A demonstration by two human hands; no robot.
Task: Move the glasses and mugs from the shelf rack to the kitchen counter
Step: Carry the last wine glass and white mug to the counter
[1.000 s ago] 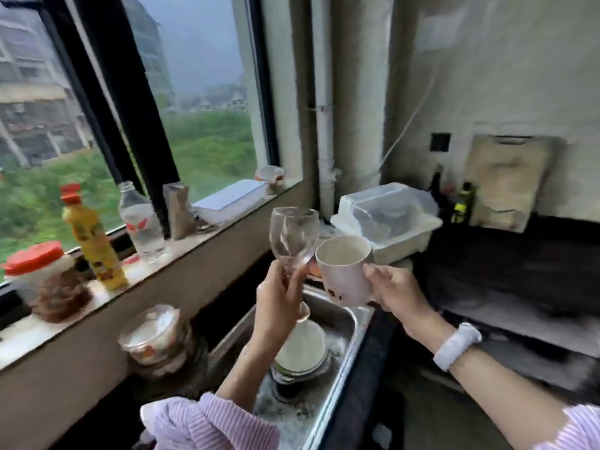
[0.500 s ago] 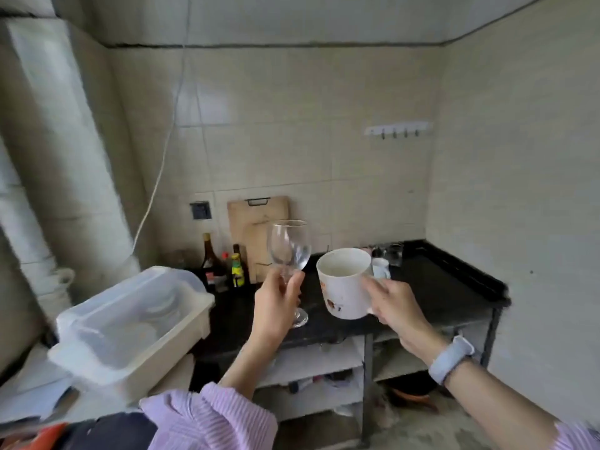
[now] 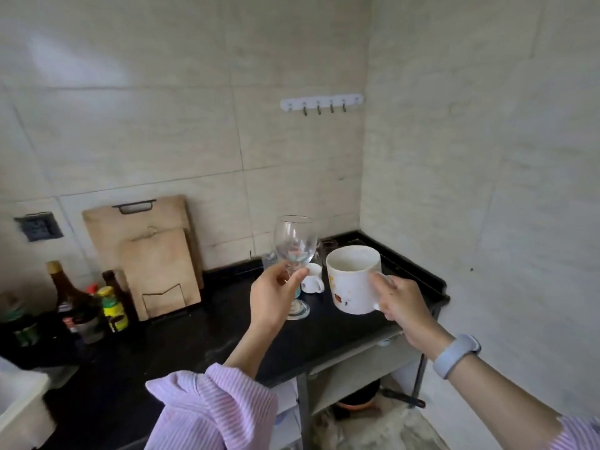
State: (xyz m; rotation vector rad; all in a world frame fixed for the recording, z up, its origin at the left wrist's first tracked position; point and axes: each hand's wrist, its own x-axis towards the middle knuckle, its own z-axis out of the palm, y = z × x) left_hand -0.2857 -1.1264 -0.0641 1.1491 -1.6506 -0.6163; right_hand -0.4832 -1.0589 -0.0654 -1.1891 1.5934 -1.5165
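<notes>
My left hand (image 3: 274,295) grips the stem of a clear wine glass (image 3: 294,243) and holds it upright above the black kitchen counter (image 3: 201,332). My right hand (image 3: 401,300) holds a white mug (image 3: 352,279) with small coloured prints by its handle, just right of the glass. Both are in the air over the counter's right half. Behind them, near the back corner, stand a small white cup (image 3: 312,280) and a dark glass (image 3: 329,250), partly hidden.
Two wooden cutting boards (image 3: 152,254) lean on the tiled wall. Sauce bottles (image 3: 87,300) cluster at the left. A white plastic bin (image 3: 19,404) sits at the lower left edge. A hook rail (image 3: 321,102) hangs above. Shelves lie under the counter.
The view swung from the window and sink to the black counter. Both hands carried the glass and mug along and now hold them closer over the counter's right part.
</notes>
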